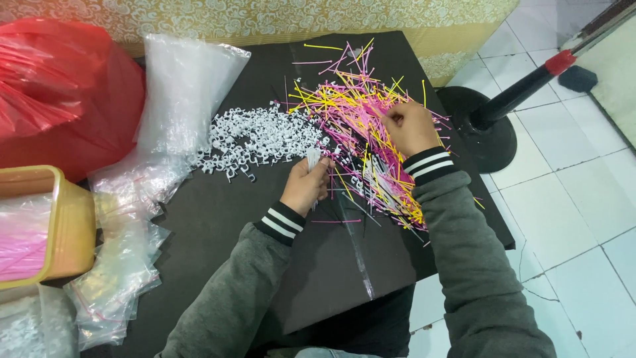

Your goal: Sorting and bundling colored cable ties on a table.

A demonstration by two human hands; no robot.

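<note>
**Hands at a pile of coloured ties**

The right hand (412, 126) rests on a pile of thin ties (361, 126) in pink, yellow, white and black, which lies spread over the far right part of the black surface (218, 212). Its fingers are curled and pinch at some ties at the top of the pile; how many, I cannot tell.

The left hand (305, 185) is near the middle of the surface, just left of the pile. Its fingers are closed around a small white bundle (313, 159) that stands up out of the fist.

To the left of the ties lies a heap of small white clips (258, 139), touching the edge of the pile.

Further left, a large clear bag (185, 93) lies flat, and below it many small clear bags (126, 252) are stacked along the left edge of the surface. A big red bag (59, 93) sits at the far left corner. An orange bin (66, 225) lined with clear plastic is beside the small bags.

At the right, on the white tiled floor (570, 199), stands a black round base (490, 132) with a black pole (523, 89) that has a red band.
</note>
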